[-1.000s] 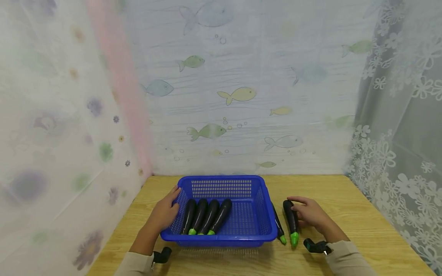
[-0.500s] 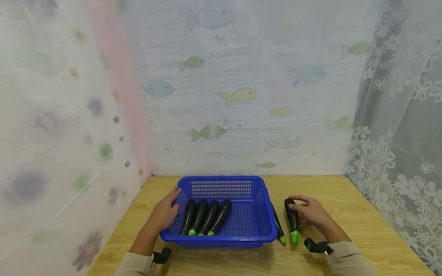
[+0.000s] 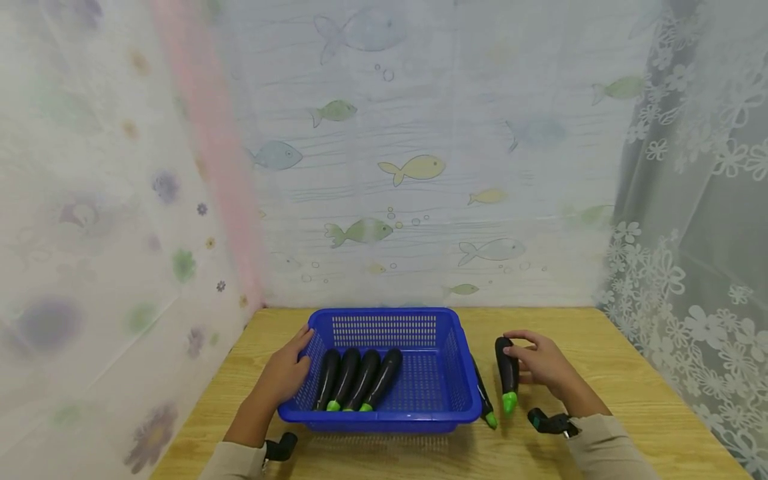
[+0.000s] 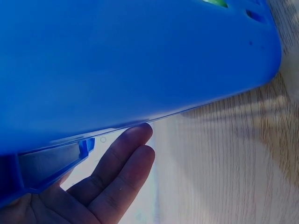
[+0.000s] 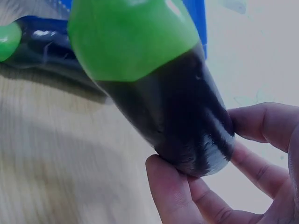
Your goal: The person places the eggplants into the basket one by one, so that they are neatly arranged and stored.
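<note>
A blue plastic basket (image 3: 420,417) stands on the table, with several dark eggplants (image 3: 358,380) with green ends lying side by side in its left half. My left hand (image 3: 287,373) holds the basket's left rim; in the left wrist view two fingers (image 4: 126,175) lie against the outer wall below the rim. My right hand (image 3: 543,363) pinches another eggplant (image 3: 507,367) near its dark rounded end, thumb on one side and fingers on the other. Its green end (image 5: 133,42) points toward the right wrist camera, and the eggplant appears lifted off the table.
One more eggplant (image 3: 485,397) lies on the wooden table (image 3: 600,373) close along the basket's right side, partly hidden by the rim. A fish-patterned curtain (image 3: 420,200) hangs behind the table, with further curtains at left and right.
The eggplant in my right hand has risen and moved slightly away, its green end now farther from the table's near edge. My left hand and the basket have stayed put.
</note>
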### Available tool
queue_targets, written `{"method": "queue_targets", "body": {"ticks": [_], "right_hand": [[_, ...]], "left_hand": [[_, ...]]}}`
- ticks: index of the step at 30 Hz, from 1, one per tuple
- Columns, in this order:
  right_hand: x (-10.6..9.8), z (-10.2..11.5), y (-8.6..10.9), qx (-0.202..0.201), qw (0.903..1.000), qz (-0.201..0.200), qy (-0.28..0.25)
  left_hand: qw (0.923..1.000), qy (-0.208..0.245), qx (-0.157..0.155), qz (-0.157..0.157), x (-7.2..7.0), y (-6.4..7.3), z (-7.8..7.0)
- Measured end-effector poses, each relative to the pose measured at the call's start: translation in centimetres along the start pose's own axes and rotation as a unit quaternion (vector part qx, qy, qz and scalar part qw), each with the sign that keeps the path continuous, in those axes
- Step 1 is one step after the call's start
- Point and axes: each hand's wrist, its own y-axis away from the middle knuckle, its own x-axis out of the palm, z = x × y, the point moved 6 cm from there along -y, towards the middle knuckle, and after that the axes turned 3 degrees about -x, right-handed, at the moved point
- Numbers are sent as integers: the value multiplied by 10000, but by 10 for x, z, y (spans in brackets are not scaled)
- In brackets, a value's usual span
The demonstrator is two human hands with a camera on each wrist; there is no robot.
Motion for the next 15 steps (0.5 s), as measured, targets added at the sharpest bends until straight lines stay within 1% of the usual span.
{"method": "queue_targets", "body": {"ticks": [5, 9, 15], "right_hand": [[0, 12, -2, -117, 9999, -25, -61], [1, 21, -5, -223, 9997, -55, -32], [3, 30, -9, -266, 9995, -58, -128]], "left_hand": [[10000, -11, 21, -21, 0, 1, 0], [10000, -30, -27, 17, 0, 1, 0], [10000, -67, 3, 12, 1, 0, 0]]}}
